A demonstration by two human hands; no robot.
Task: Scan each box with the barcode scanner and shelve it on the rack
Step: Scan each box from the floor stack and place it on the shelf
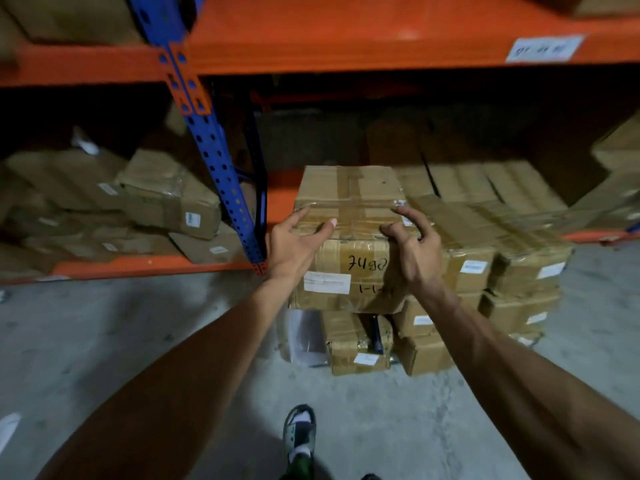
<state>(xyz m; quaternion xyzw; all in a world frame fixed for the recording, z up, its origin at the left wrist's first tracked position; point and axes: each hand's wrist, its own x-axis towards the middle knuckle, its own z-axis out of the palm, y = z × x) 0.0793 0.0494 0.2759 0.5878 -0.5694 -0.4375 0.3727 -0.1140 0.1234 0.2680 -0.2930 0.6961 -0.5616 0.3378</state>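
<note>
A taped cardboard box (349,199) with black handwriting and a white label on its near face sits at the front of the rack's lower shelf (280,199), its near end jutting over the floor stack. My left hand (294,247) grips its top left front corner, thumb on top. My right hand (414,244) curls its fingers over the top front edge on the right. A slim dark object (376,332), possibly the barcode scanner, lies on a box in the floor stack below.
Labelled boxes (485,268) are stacked on the concrete floor right of and under the held box. More boxes (169,199) fill the left bay beyond the blue upright (221,174). An orange beam (346,36) runs overhead. My shoe (299,431) is below.
</note>
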